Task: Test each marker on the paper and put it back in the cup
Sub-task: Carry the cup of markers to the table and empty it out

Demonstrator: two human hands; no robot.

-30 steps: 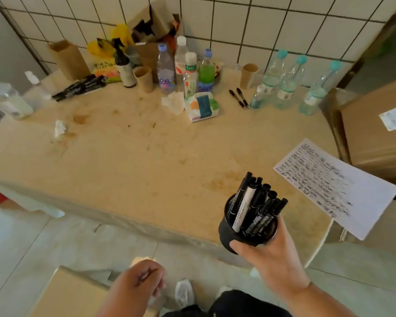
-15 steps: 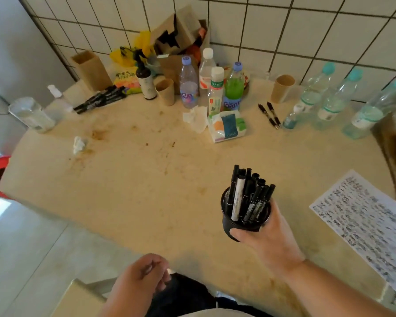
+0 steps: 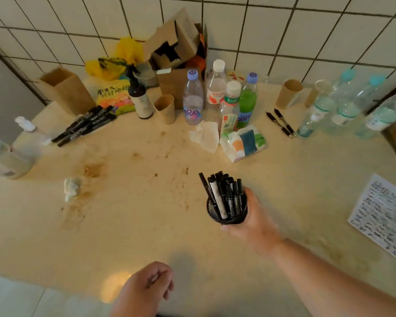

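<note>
Fingers and thumb of the right hand [image 3: 253, 219] curl round the black mesh cup [image 3: 226, 210], with the forearm reaching in from the lower right, so the cup sits over the middle of the stained beige tabletop [image 3: 128, 220]; whether its base touches the surface cannot be told. The cup is packed with black markers [image 3: 224, 195] standing upright, one with a white barrel among them. The left hand [image 3: 144, 291] hangs at the near table edge with its fingers loosely curled, holding nothing. The white sheet of paper covered in scribbled test marks [image 3: 385, 216] lies flat at the right edge, well apart from the cup, with bare tabletop between them. Bare, stained surface also spreads to the left and toward the near edge, broken only by a small crumpled white tissue [image 3: 71, 187]. Clutter lines the back by the tiled wall: a loose pile of black markers [image 3: 85, 125] at the back left, a dark pump bottle [image 3: 140, 97], brown paper cups [image 3: 166, 108], several plastic drink bottles [image 3: 216, 94], a crumpled napkin [image 3: 205, 136] and a soft tissue pack [image 3: 244, 143] just behind the cup's spot, two black pens [image 3: 280, 122], and clear water bottles with teal caps [image 3: 343, 104] at the back right.
</note>
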